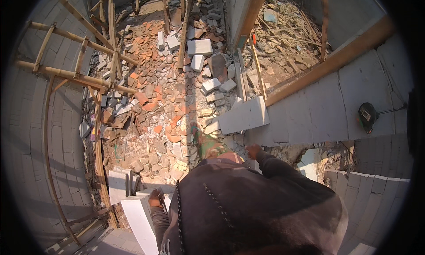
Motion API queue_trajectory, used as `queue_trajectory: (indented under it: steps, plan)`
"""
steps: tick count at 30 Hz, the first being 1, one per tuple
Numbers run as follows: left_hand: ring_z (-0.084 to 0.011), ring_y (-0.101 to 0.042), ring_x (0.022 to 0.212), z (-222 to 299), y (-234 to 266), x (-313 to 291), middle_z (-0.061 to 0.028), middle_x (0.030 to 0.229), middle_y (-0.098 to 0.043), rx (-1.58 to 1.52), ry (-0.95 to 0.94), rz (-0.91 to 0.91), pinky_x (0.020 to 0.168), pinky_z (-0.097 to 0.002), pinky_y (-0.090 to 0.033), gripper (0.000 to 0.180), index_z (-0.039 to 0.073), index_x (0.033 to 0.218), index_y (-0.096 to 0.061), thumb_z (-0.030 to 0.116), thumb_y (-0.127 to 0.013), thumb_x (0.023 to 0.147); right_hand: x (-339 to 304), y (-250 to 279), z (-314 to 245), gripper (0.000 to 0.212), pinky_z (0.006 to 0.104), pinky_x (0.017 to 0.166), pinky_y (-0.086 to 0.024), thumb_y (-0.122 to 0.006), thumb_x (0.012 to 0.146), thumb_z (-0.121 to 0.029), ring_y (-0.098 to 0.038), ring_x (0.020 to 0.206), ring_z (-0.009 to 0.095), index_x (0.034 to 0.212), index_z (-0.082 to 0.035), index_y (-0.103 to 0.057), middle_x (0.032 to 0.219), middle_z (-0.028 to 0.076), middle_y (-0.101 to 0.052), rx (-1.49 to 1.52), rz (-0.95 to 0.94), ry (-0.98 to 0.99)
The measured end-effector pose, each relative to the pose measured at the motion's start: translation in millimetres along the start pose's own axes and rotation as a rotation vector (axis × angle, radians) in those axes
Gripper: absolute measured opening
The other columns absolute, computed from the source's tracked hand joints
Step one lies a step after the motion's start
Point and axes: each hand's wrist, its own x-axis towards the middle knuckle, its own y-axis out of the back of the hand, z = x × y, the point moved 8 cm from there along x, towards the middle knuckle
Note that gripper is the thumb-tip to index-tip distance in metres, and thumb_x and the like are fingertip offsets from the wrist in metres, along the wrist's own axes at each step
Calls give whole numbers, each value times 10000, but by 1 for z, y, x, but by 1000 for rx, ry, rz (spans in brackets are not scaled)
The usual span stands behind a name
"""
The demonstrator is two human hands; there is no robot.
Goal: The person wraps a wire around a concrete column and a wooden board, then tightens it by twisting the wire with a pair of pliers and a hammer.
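Note:
At the lower left, my left hand is beside the upper end of a long white block. Its fingers are partly in shadow, and whether they grip the block cannot be made out. My right hand hangs just below a large white block that juts from the end of the low block wall. Its fingers look loosely apart, with nothing visible in them. A dark top with hanging cords covers my body, and part of a patterned leg shows beyond it.
Broken tiles and rubble cover the ground ahead, with loose white blocks among them. Bamboo scaffolding stands along the left wall. A wooden beam edges the right wall, where a dark rounded item lies.

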Motion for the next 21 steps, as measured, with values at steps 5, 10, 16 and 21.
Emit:
queue_trajectory:
  steps: [5,10,16,21]
  plan:
    - [-223,-675,1037,-2,-70,93,-70,1283,-672,846,-105,-261,761,-359,-529,443,120,1393,-571,366,-549,1025,48,39,78,349,441,625,-552,-568,986,-387,-668,709,287,1147,-88,-647,860,135,-669,-856,8,130]
    - [-243,-660,1104,70,-93,152,-76,1305,-660,1182,-163,-273,854,-355,-524,444,105,1391,-576,362,-537,1032,39,2,-39,413,511,908,-542,-587,917,-357,-705,1003,385,1280,-174,-661,1075,220,-719,-981,32,49]
    - [-266,-642,1183,200,-150,200,-83,1331,-644,123,163,-19,966,-350,-517,446,86,1389,-581,358,-523,1041,81,-2,-161,318,492,881,-552,-664,909,-320,-704,1071,357,1172,-147,-712,1140,192,-719,-1078,150,303]
    - [-214,-692,1027,301,-213,246,-55,1269,-682,-82,8,-77,701,-365,-530,475,83,1388,-588,388,-577,1024,154,44,-291,389,431,803,-561,-685,926,-302,-703,973,311,1272,-127,-653,1088,156,-710,-889,152,216]
